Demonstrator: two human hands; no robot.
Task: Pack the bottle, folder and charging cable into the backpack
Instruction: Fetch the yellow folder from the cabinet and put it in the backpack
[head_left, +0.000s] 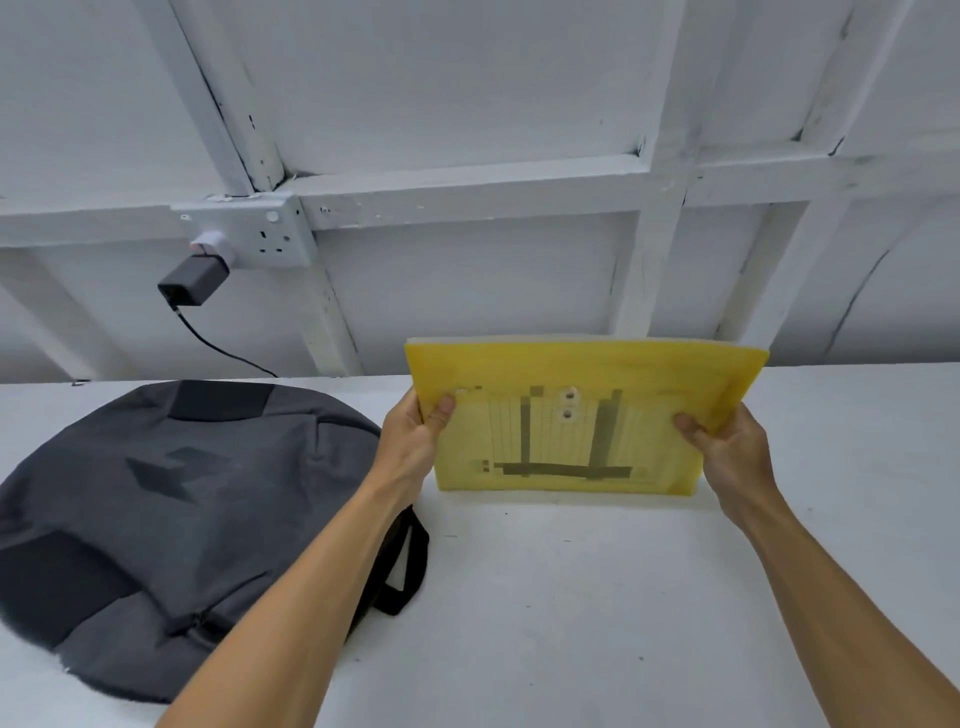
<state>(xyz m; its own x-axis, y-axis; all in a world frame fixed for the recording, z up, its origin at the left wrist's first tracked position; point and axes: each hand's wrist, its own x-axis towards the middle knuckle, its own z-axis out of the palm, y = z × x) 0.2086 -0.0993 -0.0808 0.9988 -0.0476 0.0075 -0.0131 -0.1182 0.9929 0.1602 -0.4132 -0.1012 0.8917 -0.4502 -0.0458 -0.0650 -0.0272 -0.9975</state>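
Note:
I hold a translucent yellow folder (576, 415) upright above the white table, right of centre; printed paper shows through it. My left hand (415, 431) grips its left edge and my right hand (727, 441) grips its right edge. The grey backpack (171, 519) lies flat at the left with its zip shut, partly under my left forearm. A black charger (195, 283) is plugged into the wall socket, and its black cable (223, 348) runs down behind the backpack. No bottle is in view.
The white table (571, 597) runs to a white panelled wall (467, 130) at the back. A double wall socket (260, 234) sits above the backpack. The backpack's black strap (405, 566) loops out onto the table by my left forearm.

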